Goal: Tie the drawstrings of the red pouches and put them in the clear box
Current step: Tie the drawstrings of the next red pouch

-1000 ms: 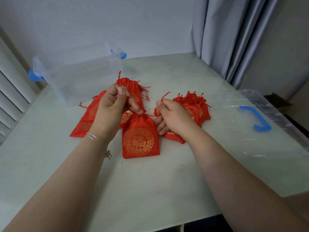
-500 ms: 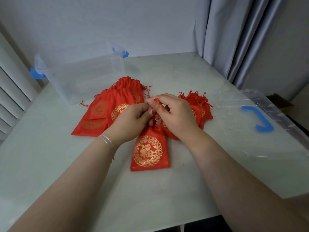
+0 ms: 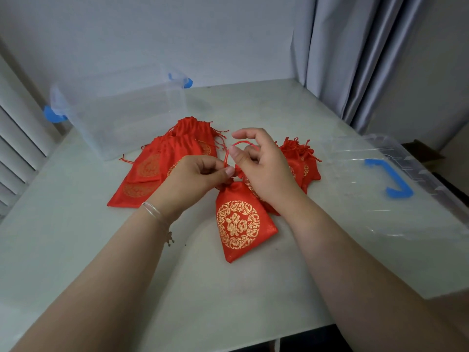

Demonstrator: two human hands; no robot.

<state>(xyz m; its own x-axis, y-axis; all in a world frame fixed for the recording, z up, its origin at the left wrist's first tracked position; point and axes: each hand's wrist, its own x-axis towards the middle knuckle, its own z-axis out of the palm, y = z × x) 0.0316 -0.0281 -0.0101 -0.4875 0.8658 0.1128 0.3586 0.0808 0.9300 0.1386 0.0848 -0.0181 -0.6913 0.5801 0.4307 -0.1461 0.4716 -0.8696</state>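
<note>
A red pouch (image 3: 241, 222) with a gold round emblem lies on the table in front of me, its neck gathered under my hands. My left hand (image 3: 193, 181) pinches the pouch's red drawstring (image 3: 241, 144) at the neck. My right hand (image 3: 264, 166) holds the other end, and the string arcs in a loop over its thumb. A pile of flat red pouches (image 3: 162, 171) lies to the left behind my left hand. A bunch of red pouches with gathered necks (image 3: 302, 161) lies behind my right hand. The clear box (image 3: 121, 118) stands at the back left.
The clear lid (image 3: 385, 199) with a blue handle lies on the table at the right, partly over the edge. Grey curtains hang at the back right. White slats line the left side. The table's front edge runs below my forearms.
Both hands came together over the pouch's neck after pulling the strings apart. The pouch slid toward me and to the right. A string loop now stands over my right thumb.
</note>
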